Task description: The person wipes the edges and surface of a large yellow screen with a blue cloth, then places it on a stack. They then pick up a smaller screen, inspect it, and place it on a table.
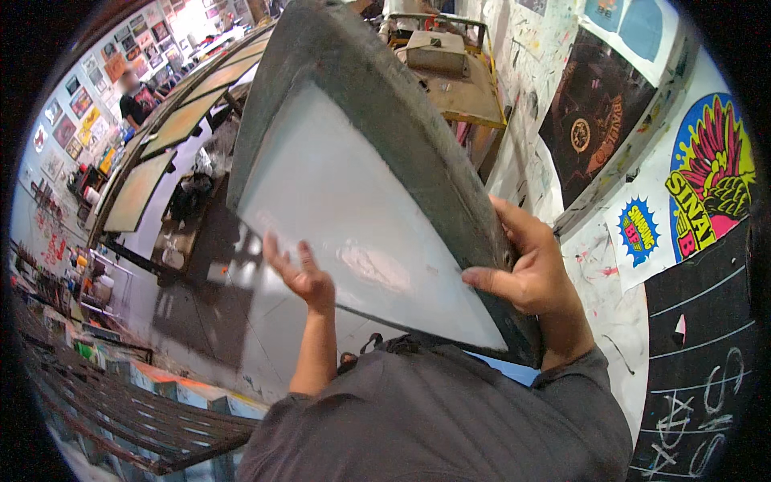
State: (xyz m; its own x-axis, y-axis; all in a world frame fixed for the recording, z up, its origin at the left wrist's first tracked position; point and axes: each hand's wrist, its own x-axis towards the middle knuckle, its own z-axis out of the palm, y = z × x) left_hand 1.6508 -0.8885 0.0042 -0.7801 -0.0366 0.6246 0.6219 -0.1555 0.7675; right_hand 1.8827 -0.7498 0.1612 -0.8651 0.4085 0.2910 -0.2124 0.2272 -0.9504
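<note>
A large screen-printing frame (pixel 385 102) with a dark, stained border stands tilted before my chest. Its pale mesh (pixel 337 175) carries a whitish, glossy smear low on its surface. On the right, my right hand (pixel 524 265) grips the frame's edge, with the thumb on the near face and the fingers round the outer side. My left hand (pixel 304 274) is raised in front of the lower left of the mesh, its fingers apart and holding nothing. Whether its fingertips touch the mesh I cannot tell.
A long row of printing boards (pixel 138 193) runs along the left, with a person (pixel 137 105) beyond. A slatted dark metal rack (pixel 150 434) is at the lower left. Behind the frame stands a cart-like table (pixel 464 90); a paint-marked wall with posters (pixel 711 175) is close on the right.
</note>
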